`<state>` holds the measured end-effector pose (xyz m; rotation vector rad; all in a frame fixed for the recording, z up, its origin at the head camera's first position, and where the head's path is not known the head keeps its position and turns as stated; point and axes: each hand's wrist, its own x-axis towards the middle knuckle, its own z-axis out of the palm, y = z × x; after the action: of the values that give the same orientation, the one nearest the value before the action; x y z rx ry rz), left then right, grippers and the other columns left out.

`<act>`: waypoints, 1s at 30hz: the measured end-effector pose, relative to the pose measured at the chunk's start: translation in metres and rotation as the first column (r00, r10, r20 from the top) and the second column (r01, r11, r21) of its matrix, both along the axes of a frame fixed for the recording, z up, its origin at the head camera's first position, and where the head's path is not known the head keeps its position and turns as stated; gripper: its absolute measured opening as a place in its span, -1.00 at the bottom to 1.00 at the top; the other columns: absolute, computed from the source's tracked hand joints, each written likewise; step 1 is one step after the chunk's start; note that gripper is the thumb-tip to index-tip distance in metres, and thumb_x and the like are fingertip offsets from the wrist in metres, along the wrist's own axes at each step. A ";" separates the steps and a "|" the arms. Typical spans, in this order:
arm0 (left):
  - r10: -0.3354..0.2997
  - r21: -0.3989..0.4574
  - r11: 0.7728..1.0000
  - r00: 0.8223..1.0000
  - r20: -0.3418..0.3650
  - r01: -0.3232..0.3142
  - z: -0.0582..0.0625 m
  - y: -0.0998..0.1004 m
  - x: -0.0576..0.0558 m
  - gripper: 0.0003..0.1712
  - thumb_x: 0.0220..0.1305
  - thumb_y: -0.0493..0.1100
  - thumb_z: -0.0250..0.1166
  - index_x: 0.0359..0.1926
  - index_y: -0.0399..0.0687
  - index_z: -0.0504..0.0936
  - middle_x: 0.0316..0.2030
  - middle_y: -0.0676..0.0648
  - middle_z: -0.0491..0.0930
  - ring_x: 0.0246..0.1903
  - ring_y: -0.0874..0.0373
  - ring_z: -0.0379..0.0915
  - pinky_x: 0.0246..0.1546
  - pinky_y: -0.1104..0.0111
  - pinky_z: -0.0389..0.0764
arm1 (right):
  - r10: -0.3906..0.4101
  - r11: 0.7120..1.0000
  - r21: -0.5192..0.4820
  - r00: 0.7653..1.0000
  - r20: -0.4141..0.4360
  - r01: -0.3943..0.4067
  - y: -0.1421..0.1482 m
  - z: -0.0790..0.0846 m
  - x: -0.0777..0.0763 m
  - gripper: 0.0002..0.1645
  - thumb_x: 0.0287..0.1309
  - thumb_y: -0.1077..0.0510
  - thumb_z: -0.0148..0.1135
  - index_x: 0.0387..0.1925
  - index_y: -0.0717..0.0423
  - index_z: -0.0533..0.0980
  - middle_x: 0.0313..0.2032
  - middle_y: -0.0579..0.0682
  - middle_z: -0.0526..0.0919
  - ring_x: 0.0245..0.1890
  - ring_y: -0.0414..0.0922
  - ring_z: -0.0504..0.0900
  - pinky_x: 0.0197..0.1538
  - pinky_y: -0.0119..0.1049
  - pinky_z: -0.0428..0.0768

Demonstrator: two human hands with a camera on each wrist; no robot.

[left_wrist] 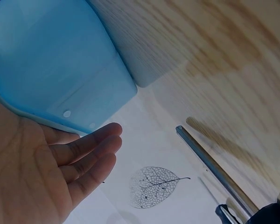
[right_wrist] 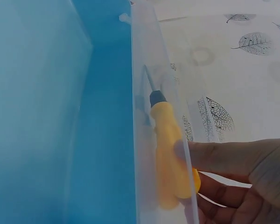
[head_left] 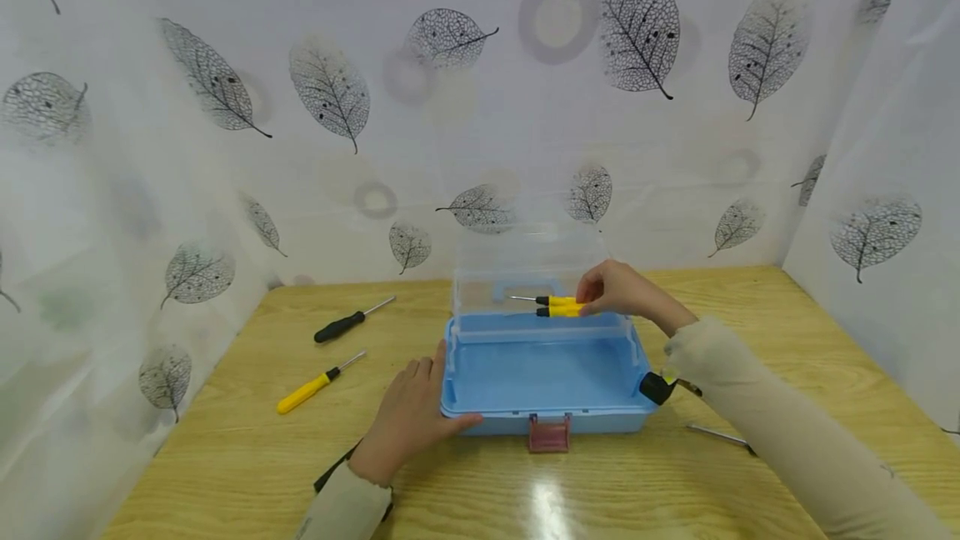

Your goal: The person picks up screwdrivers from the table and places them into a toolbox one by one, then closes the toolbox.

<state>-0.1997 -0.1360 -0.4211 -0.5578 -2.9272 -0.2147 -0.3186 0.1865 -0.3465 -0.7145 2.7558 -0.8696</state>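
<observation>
A light blue plastic box stands with its clear lid raised at the back. My left hand rests on its left rim near the front corner, the thumb along the front edge. In the left wrist view, that hand's fingers are straight and touch the blue wall. Over the box's back edge, my right hand pinches a yellow-handled screwdriver with a black collar, its tip to the left. A second yellow shape lies right below it; I cannot tell if it is another screwdriver or a reflection. Through the translucent lid wall, the right wrist view shows the yellow handle.
To the left on the wooden table lie a black-handled screwdriver and a yellow one. A metal shaft lies beside the right sleeve, its other end hidden. A pinkish-brown latch hangs at the box's front. A leaf-print curtain stands behind.
</observation>
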 end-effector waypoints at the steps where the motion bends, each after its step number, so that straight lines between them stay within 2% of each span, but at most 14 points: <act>1: -0.001 0.002 1.000 1.000 0.000 0.001 0.000 0.000 0.000 0.33 -0.11 0.55 0.20 0.40 -0.34 0.06 -0.02 -0.28 0.52 -0.05 -0.10 0.45 -0.04 0.12 0.53 | 0.009 1.000 0.010 1.000 -0.004 -0.009 0.000 0.000 0.000 -0.92 -0.04 0.29 0.39 -0.44 0.20 0.61 -0.45 0.02 0.67 -0.47 -0.20 0.55 -0.29 -0.31 0.62; 18: -0.004 0.010 1.000 1.000 -0.003 0.004 0.001 0.000 0.002 0.31 -0.10 0.53 0.21 0.40 -0.34 0.06 -0.01 -0.27 0.52 -0.04 -0.11 0.44 -0.02 0.11 0.52 | 0.066 0.994 0.086 0.997 -0.028 -0.064 -0.002 0.002 0.004 -0.89 -0.06 0.25 0.41 -0.45 0.16 0.61 -0.45 -0.02 0.64 -0.48 -0.21 0.51 -0.33 -0.34 0.57; 30: -0.005 0.004 1.000 1.000 -0.011 0.005 0.001 0.000 0.002 0.31 -0.09 0.54 0.20 0.40 -0.34 0.05 0.01 -0.27 0.52 -0.03 -0.11 0.44 -0.01 0.11 0.52 | 0.084 0.994 0.072 0.996 -0.012 -0.083 0.001 0.001 0.004 -0.87 -0.06 0.26 0.41 -0.42 0.17 0.60 -0.45 -0.02 0.64 -0.48 -0.22 0.52 -0.37 -0.36 0.56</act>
<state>-0.1982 -0.1357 -0.4203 -0.5639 -2.9142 -0.2178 -0.3141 0.1878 -0.3455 -0.8201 2.7325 -0.7480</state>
